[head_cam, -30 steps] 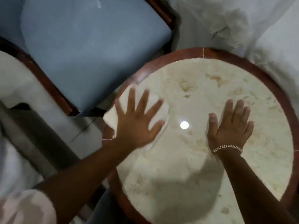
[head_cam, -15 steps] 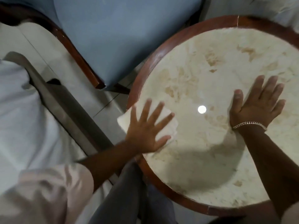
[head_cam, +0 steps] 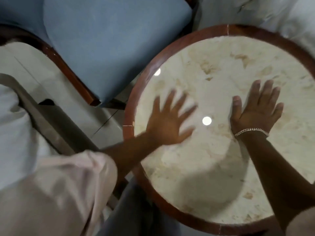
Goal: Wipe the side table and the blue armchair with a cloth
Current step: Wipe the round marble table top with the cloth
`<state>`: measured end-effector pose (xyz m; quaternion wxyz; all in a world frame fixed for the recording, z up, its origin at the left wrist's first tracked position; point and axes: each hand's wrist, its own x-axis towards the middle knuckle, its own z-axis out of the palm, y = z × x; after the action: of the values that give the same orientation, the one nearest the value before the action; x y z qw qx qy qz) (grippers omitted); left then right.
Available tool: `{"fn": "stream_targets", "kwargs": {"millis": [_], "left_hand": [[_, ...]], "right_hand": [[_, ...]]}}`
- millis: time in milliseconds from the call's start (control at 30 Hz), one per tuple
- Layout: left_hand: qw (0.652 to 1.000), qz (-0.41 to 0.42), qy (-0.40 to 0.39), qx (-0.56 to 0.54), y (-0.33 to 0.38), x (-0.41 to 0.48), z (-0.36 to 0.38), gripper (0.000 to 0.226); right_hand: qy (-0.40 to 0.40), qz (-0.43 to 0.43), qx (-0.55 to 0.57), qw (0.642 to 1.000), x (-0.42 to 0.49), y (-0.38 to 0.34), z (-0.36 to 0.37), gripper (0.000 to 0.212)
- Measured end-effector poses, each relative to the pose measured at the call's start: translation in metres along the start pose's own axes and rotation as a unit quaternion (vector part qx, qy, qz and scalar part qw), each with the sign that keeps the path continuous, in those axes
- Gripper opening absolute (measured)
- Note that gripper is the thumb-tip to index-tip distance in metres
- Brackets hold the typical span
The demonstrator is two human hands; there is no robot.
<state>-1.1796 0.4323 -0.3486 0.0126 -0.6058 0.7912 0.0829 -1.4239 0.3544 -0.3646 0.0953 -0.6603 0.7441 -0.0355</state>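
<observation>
The round side table (head_cam: 129,114) has a cream marble top inside a reddish wooden rim. My left hand (head_cam: 167,123) lies flat on the marble near the left rim, fingers spread and blurred by motion. It presses a pale cloth (head_cam: 189,119), which shows only as a white smear between the fingers. My right hand (head_cam: 257,113), with a silver bracelet at the wrist, rests flat on the marble with nothing in it. The blue armchair (head_cam: 110,40) with its wooden frame stands just left of the table.
White bedding (head_cam: 10,125) and a grey bed rail (head_cam: 51,120) lie at the left. More white fabric (head_cam: 272,12) sits behind the table. Pale floor tiles (head_cam: 105,120) show between chair and table. My dark trouser legs (head_cam: 133,210) touch the table's near rim.
My left hand has slid the cloth from the table's left rim inward onto the marble. The right hand has stayed flat in place. The view has shifted.
</observation>
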Motion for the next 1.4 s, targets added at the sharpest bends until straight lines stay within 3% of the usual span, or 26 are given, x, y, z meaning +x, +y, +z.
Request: {"fn": "stream_targets", "kwargs": {"millis": [67, 100, 233, 300, 333, 367, 400, 433, 467, 500, 600, 633, 700, 800, 867, 967, 1000, 1100, 1200, 1333, 1400], "left_hand": [[0.994, -0.108, 0.013, -0.003, 0.004, 0.043, -0.007, 0.073], [0.992, -0.121, 0.015, -0.010, 0.013, 0.042, -0.005, 0.073], [0.996, -0.061, -0.015, -0.068, 0.074, -0.049, -0.005, 0.070], [0.988, -0.039, 0.015, -0.146, 0.096, -0.068, -0.011, 0.061], [0.966, -0.066, 0.062, -0.242, 0.100, -0.061, -0.015, 0.058], [0.915, -0.121, 0.108, -0.369, 0.097, -0.048, -0.022, 0.057], [0.851, -0.175, 0.137, -0.476, 0.086, -0.032, -0.030, 0.056], [0.808, -0.212, 0.159, -0.526, 0.070, -0.012, -0.036, 0.055], [0.808, -0.227, 0.168, -0.517, 0.051, 0.008, -0.037, 0.055], [0.837, -0.202, 0.168, -0.480, 0.029, 0.027, -0.036, 0.053], [0.968, -0.013, 0.033, -0.249, -0.015, 0.072, -0.020, 0.055], [0.989, 0.050, -0.009, -0.139, -0.023, 0.079, -0.010, 0.061], [0.993, 0.106, -0.042, -0.011, -0.032, 0.082, 0.003, 0.073], [0.992, 0.123, -0.019, 0.000, -0.035, 0.084, 0.015, 0.078], [0.992, 0.123, -0.003, -0.002, -0.039, 0.083, 0.022, 0.079], [0.991, 0.130, 0.030, 0.010, -0.041, 0.082, 0.025, 0.079], [0.990, 0.134, 0.040, 0.011, -0.040, 0.082, 0.025, 0.079], [0.989, 0.137, 0.057, 0.012, -0.041, 0.082, 0.027, 0.079], [0.988, 0.138, 0.060, 0.019, -0.042, 0.083, 0.029, 0.079], [0.988, 0.140, 0.052, 0.029, -0.043, 0.083, 0.025, 0.079], [0.988, 0.149, 0.032, 0.014, -0.039, 0.084, 0.023, 0.079]], "right_hand": [[-0.007, 0.002, -0.005, 1.000, -0.002, 0.000, 0.001, 0.069], [-0.015, 0.001, -0.004, 1.000, -0.002, 0.000, -0.001, 0.069], [-0.082, 0.001, 0.089, 0.993, 0.003, 0.002, -0.017, 0.066], [-0.033, -0.003, 0.201, 0.979, -0.024, -0.005, -0.028, 0.060], [0.019, -0.016, 0.241, 0.970, -0.052, -0.013, -0.029, 0.055], [0.057, -0.028, 0.259, 0.964, -0.087, -0.029, -0.027, 0.051], [0.061, -0.041, 0.257, 0.964, -0.121, -0.046, -0.021, 0.051], [0.038, -0.054, 0.231, 0.971, -0.152, -0.066, -0.012, 0.052], [-0.003, -0.061, 0.180, 0.982, -0.177, -0.085, -0.004, 0.054], [-0.041, -0.063, 0.127, 0.989, -0.199, -0.100, 0.003, 0.055], [-0.060, 0.023, 0.064, 0.996, -0.219, -0.100, 0.016, 0.063], [-0.041, 0.081, 0.047, 0.995, -0.212, -0.092, 0.015, 0.065], [0.004, 0.197, 0.018, 0.980, -0.180, -0.071, 0.008, 0.067], [0.041, 0.306, 0.040, 0.950, -0.090, -0.036, -0.004, 0.066], [0.028, 0.275, 0.066, 0.959, -0.026, -0.015, -0.012, 0.068], [-0.021, 0.129, 0.042, 0.991, 0.034, 0.022, -0.025, 0.069], [-0.019, 0.131, 0.033, 0.991, 0.038, 0.041, -0.030, 0.069], [0.007, 0.271, 0.053, 0.961, -0.010, 0.092, -0.034, 0.069], [0.031, 0.394, 0.048, 0.917, -0.105, 0.096, -0.033, 0.069], [0.021, 0.512, 0.013, 0.859, -0.187, 0.005, -0.011, 0.077], [0.001, 0.476, 0.025, 0.879, -0.209, -0.058, 0.001, 0.080]]}}
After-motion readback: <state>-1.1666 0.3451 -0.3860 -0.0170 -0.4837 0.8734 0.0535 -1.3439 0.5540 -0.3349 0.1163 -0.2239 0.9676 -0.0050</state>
